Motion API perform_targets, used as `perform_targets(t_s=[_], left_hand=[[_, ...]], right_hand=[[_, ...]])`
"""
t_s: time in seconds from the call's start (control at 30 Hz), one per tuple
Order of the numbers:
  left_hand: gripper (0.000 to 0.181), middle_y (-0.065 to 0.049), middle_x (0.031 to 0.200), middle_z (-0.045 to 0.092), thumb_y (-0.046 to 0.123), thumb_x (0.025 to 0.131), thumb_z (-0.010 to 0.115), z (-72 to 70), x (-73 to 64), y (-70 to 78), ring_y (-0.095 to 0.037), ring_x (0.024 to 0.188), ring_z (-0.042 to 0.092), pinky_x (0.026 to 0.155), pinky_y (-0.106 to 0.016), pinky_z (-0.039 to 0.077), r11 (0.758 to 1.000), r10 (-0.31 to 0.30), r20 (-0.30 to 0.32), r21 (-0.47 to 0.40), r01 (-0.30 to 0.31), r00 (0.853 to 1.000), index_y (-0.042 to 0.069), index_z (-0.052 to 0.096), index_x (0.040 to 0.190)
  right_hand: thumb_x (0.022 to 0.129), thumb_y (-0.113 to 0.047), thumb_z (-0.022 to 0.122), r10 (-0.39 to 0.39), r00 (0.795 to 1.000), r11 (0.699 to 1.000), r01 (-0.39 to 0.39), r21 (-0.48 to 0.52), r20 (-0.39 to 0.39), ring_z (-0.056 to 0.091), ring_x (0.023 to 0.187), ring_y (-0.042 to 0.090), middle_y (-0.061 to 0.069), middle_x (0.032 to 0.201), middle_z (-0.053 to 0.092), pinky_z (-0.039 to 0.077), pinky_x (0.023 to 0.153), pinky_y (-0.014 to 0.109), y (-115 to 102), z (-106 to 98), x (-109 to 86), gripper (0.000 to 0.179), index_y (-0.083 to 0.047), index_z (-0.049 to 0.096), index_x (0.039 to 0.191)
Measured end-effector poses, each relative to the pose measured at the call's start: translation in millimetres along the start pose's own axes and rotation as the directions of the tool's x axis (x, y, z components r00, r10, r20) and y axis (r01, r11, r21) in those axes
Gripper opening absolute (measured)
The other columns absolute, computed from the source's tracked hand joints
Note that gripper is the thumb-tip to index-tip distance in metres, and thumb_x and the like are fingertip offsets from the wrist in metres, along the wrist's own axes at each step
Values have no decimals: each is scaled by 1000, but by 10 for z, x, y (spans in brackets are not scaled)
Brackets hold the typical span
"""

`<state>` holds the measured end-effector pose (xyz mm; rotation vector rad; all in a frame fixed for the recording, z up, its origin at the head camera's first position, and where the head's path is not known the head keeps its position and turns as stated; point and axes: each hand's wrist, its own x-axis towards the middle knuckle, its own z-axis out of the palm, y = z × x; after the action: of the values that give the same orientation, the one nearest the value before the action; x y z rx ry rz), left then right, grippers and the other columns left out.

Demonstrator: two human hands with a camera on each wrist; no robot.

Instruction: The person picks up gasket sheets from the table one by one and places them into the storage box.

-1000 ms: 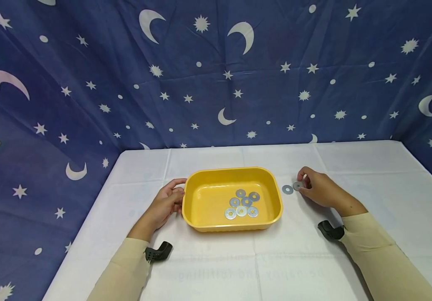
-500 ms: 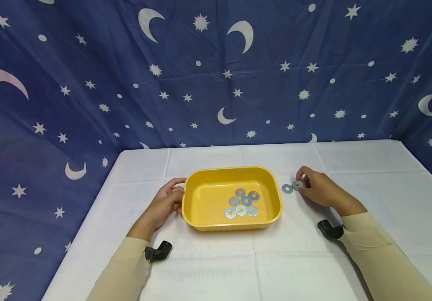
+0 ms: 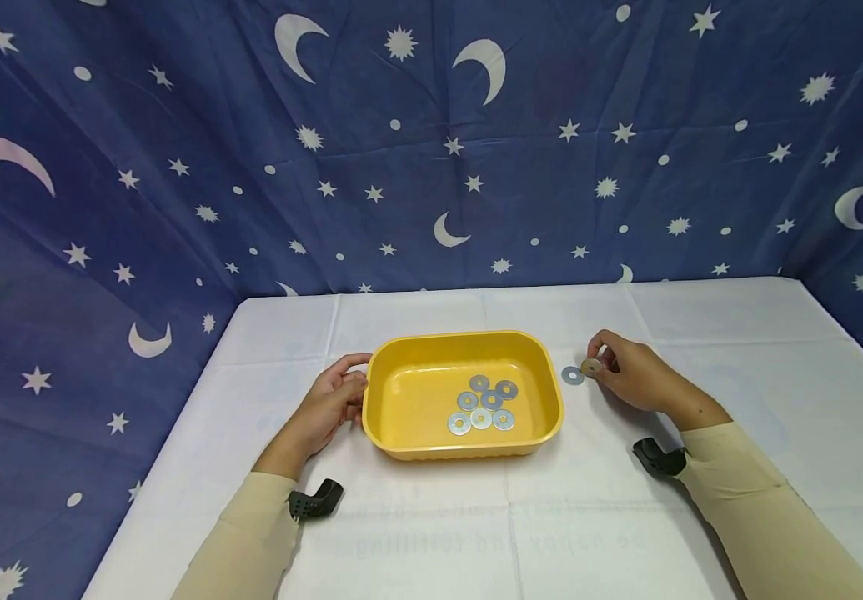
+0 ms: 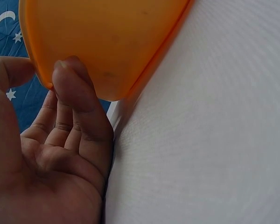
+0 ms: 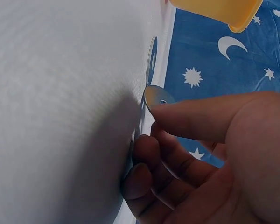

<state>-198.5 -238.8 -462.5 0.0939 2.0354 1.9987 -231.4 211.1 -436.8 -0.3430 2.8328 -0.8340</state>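
My right hand (image 3: 635, 373) pinches a flat metal washer (image 3: 591, 367) between thumb and fingers, just right of the tray. In the right wrist view, that washer (image 5: 154, 97) leans up off the cloth, its face catching a yellowish tint. A second washer (image 3: 572, 376) lies flat beside it, toward the tray. At the left end of the yellow plastic tray (image 3: 416, 454), my left hand (image 3: 326, 408) holds the rim. The left wrist view has its thumb at the edge and fingers (image 4: 74, 86) curled against the outer wall. Inside the tray, several washers (image 3: 480, 418) lie right of the middle.
A white cloth (image 3: 431, 533) with faint lettering covers the table. Behind and to the left hangs a dark blue curtain (image 3: 371, 167) with moons and stars. A black wrist device (image 3: 659, 457) sits on the right sleeve, and another wrist device (image 3: 316, 500) on the left.
The washer in my right hand has tilted up from the cloth, turning from grey to yellowish. The right fingers have shifted slightly left. My left hand and the tray stay as they were.
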Motion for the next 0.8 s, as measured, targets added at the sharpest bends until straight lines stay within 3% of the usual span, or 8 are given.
perform_targets(t_s=[0.43,0.8], left_hand=[[48,0,91,61,11,99,50,-1,-1,11,-11,64,57,55,-20,51,1000,-1,3,-4,1,1000,8,40,146],[49,0,92,61,11,98,51,-1,1,1,-11,64,57,55,-21,51,1000,-14,-1,-3,14,1000,8,40,146]], right_hand=[[93,0,59,-42,999,998,43,34,-19,48,69,18,6,80,52,42,56,25,-71,-21,-25,17,-6,55,109],[95,1,55,-130,990,986,135,93,-57,46,72,19,7,84,50,40,54,24,-234,-101,-92,16,-6,57,109]])
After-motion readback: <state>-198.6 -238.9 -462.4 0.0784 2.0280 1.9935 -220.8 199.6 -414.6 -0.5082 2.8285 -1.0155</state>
